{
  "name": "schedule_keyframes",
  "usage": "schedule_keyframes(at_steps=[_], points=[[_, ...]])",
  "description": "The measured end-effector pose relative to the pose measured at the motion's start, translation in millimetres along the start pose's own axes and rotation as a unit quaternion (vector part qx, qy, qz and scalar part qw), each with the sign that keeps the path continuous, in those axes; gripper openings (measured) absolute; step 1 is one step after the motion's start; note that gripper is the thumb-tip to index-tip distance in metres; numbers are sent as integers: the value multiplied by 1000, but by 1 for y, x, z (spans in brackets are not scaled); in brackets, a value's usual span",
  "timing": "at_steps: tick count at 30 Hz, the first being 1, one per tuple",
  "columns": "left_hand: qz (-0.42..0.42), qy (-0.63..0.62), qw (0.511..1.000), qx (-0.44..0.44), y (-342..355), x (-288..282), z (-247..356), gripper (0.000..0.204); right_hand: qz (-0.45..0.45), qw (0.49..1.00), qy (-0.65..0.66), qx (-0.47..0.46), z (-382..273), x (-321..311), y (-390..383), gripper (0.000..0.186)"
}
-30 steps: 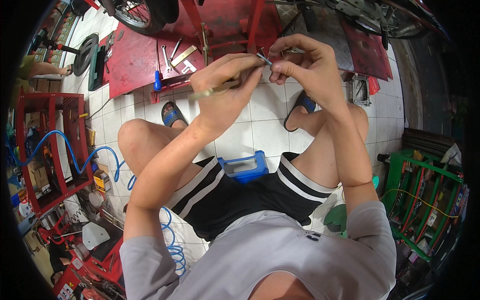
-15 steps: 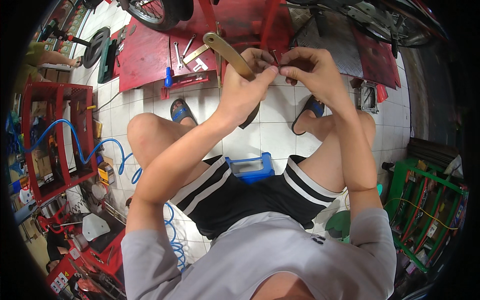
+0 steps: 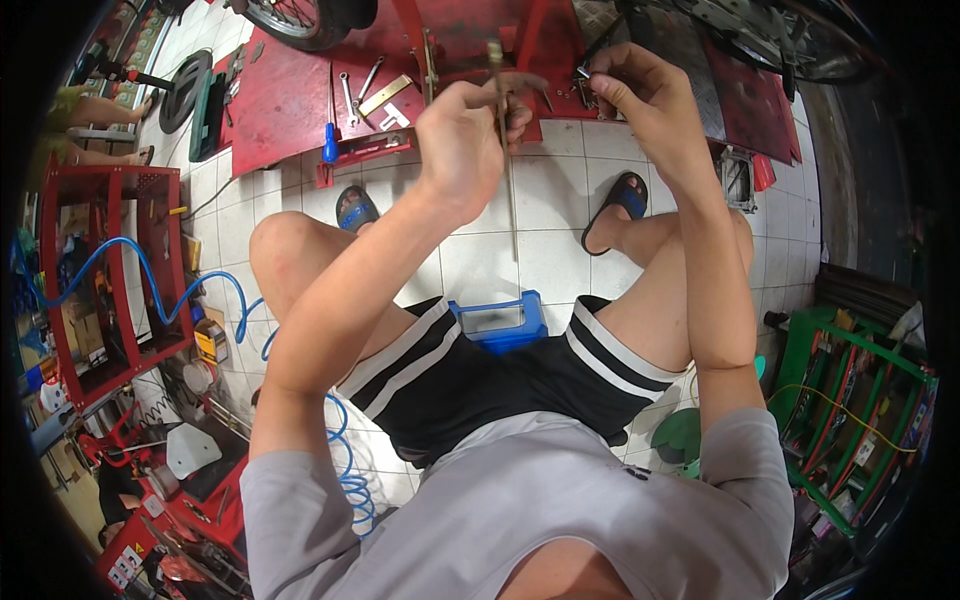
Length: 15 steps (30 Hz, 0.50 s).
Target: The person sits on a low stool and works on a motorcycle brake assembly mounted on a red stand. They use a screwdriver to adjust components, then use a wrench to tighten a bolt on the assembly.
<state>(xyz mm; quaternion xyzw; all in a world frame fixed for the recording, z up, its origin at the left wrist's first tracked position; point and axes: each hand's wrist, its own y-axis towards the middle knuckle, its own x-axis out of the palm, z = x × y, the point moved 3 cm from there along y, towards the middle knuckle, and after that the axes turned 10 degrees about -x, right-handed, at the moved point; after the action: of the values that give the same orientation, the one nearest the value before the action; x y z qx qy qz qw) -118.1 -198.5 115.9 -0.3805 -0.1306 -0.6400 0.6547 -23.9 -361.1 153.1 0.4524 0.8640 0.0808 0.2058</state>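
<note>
My left hand (image 3: pixel 462 150) is closed around a long, flat, brass-coloured metal bar (image 3: pixel 514 205), which now shows almost edge-on and points down toward the floor. Its fingertips are blurred, so I cannot tell whether anything smaller is in them. Further right, my right hand (image 3: pixel 655 105) is raised over the front of the red platform (image 3: pixel 290 110), thumb and fingers pinching a small shiny metal piece (image 3: pixel 584 72). On the platform left of my left hand lie a blue-handled screwdriver (image 3: pixel 331 145), a spanner (image 3: pixel 347 95), a flat gold-coloured piece (image 3: pixel 386 96) and a white T-shaped piece (image 3: pixel 395 118).
A blue plastic stool (image 3: pixel 500 318) stands between my legs. At left are a red metal rack (image 3: pixel 115 285) and a coiled blue air hose (image 3: pixel 345 460). A green rack (image 3: pixel 850 420) stands at right. A motorcycle wheel (image 3: pixel 300 20) is on the platform; another person's legs show far left.
My hands have come apart: the right moved right and up with the small metal piece. My left hand turned the brass-coloured bar from its broad side to its edge.
</note>
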Motion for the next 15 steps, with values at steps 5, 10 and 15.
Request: schedule_keyframes(at_steps=[5, 10, 15], points=[[49, 241, 967, 69, 4, 5, -3, 32, 49, 997, 58, -14, -7, -9, 0, 15], [95, 324, 933, 129, 5, 8, -1, 22, 66, 989, 121, -53, -12, -22, -4, 16], [120, 285, 938, 154, 13, 11, -7, 21, 3, 992, 114, -54, -20, -12, -11, 17]])
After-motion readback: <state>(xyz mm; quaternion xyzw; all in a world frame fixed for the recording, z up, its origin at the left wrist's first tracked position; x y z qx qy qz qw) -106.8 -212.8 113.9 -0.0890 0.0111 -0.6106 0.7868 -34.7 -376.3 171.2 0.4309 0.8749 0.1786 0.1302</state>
